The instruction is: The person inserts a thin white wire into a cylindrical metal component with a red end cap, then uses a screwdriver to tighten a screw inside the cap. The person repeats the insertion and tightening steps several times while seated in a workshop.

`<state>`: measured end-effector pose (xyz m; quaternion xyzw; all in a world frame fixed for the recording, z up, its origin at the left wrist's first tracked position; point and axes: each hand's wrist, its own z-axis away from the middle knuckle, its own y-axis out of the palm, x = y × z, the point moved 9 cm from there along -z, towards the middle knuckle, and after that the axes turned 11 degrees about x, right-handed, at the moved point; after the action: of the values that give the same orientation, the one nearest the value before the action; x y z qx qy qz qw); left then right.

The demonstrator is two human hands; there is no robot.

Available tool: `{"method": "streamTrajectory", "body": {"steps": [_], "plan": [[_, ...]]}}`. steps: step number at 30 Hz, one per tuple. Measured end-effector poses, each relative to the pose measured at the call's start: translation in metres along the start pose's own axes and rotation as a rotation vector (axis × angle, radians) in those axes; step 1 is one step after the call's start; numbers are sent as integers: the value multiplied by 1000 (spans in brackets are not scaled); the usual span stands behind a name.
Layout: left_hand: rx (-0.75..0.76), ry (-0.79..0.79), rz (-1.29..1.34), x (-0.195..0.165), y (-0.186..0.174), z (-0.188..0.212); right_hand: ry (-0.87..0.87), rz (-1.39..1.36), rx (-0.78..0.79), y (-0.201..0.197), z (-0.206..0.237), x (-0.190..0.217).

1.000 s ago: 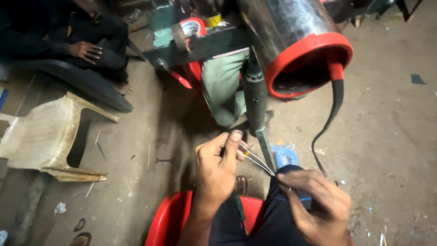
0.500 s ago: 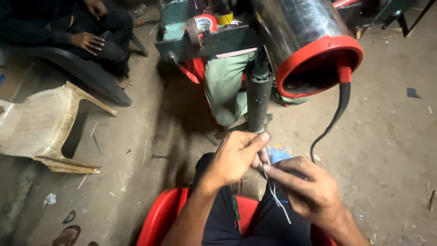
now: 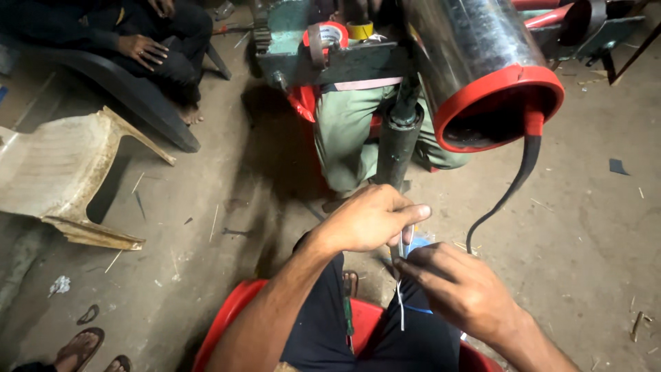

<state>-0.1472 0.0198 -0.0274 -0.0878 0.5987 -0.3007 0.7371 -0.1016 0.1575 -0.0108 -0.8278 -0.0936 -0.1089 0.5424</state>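
My left hand (image 3: pixel 368 220) pinches thin wires (image 3: pixel 401 241) that hang from a dark vertical pipe (image 3: pixel 397 148) below a shiny steel cylinder (image 3: pixel 468 48) with a red end cap (image 3: pixel 499 86). My right hand (image 3: pixel 458 289) sits just below and right of it, fingers closed on the same wires; a white strand (image 3: pixel 401 310) dangles beneath. A black cable (image 3: pixel 513 186) curls down from the red cap to the right of my hands. I sit on a red plastic seat (image 3: pixel 231 320), and a green-handled tool (image 3: pixel 348 313) lies between my legs.
A person in green trousers (image 3: pixel 344 134) crouches behind the pipe. Another person sits on a dark chair (image 3: pixel 138 89) at top left. An overturned beige plastic chair (image 3: pixel 62 172) lies left. Tape rolls (image 3: pixel 330 33) rest on the green machine frame. Sandalled feet (image 3: pixel 86 348) show at bottom left.
My hands have drawn closer together on the wires, the left now directly above the right. The view has shifted, and the wires no longer splay out between the hands.
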Motion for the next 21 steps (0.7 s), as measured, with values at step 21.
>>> {"method": "streamTrajectory", "body": {"steps": [21], "plan": [[103,111,255,38,22,-45,388,-392,-594,-51,55,-6]]}}
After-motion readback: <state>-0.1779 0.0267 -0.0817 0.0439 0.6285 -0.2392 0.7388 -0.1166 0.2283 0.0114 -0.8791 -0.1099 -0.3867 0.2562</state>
